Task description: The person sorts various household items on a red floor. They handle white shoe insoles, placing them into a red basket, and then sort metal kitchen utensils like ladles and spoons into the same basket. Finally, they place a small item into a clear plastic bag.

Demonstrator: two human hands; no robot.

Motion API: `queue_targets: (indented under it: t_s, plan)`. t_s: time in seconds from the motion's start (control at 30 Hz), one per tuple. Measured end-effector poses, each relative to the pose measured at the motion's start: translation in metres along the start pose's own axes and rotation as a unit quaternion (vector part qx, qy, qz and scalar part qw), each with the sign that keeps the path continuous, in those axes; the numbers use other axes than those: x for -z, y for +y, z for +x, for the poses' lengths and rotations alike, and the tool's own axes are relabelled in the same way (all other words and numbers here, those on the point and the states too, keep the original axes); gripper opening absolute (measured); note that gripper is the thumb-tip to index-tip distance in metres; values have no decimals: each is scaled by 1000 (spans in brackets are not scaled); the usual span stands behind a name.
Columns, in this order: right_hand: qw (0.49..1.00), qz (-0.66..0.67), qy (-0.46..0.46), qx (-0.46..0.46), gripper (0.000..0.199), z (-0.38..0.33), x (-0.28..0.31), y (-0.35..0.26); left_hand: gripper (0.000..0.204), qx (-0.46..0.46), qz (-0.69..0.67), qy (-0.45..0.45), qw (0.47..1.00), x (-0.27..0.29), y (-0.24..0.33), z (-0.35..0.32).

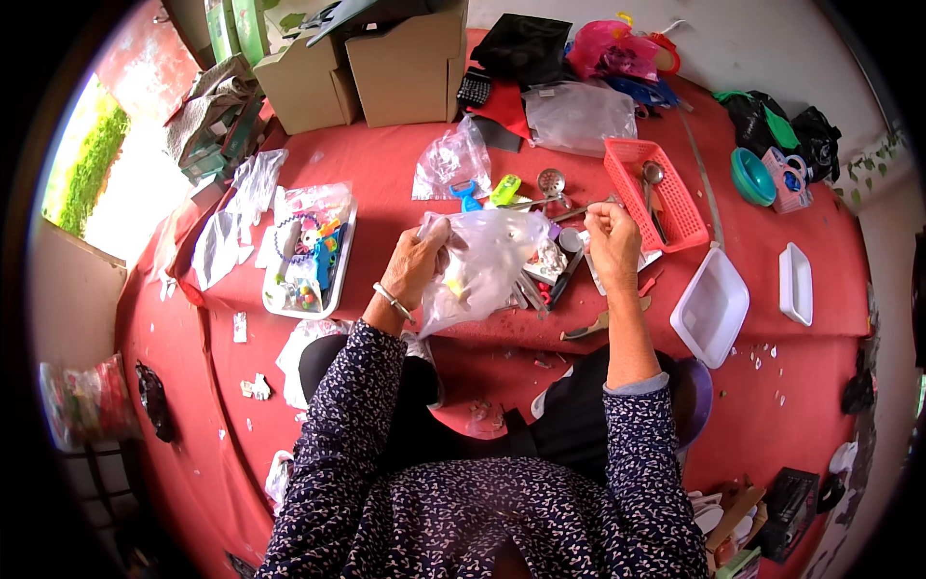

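Note:
My left hand [417,262], with a bracelet at its wrist, is closed on the top edge of a clear plastic bag [477,275]. The bag hangs toward the middle, and a small yellow patch shows through it. My right hand [612,241] is raised just left of a pink plastic basket [687,224], its thumb and fingers pinched together; what they hold, if anything, is too small to make out. A ladle [653,176] lies in the basket. Beyond the bag are a slotted spoon [551,183], a green plastic gadget [505,189] and a blue peeler [467,197].
A white tray [342,280] of small colourful items stands at the left. To the right are a white basin [711,307] and a narrow white tray [796,283]. Cardboard boxes [410,63] stand at the back. A purple bowl [694,400] sits beside my right leg.

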State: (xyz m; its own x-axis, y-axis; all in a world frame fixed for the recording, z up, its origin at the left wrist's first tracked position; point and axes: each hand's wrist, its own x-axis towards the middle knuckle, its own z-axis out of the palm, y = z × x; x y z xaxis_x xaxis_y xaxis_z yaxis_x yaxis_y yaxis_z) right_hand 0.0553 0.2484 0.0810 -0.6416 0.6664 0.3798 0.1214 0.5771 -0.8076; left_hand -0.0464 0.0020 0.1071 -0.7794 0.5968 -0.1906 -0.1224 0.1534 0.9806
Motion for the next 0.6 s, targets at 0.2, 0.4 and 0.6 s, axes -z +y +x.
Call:
queue_targets:
  t_s: [0.2, 0.4, 0.6]
  plan:
    - [979, 82, -159, 102, 15, -49, -27, -81, 44, -26, -19, -15, 999, -13, -14, 0]
    - [952, 161, -257, -32, 13, -47, -33, -67, 42, 20, -90, 20, 996, -5, -17, 3]
    - [850, 432, -283, -103, 4, -17, 1, -51, 37, 6, -204, 64, 977, -2, -28, 14]
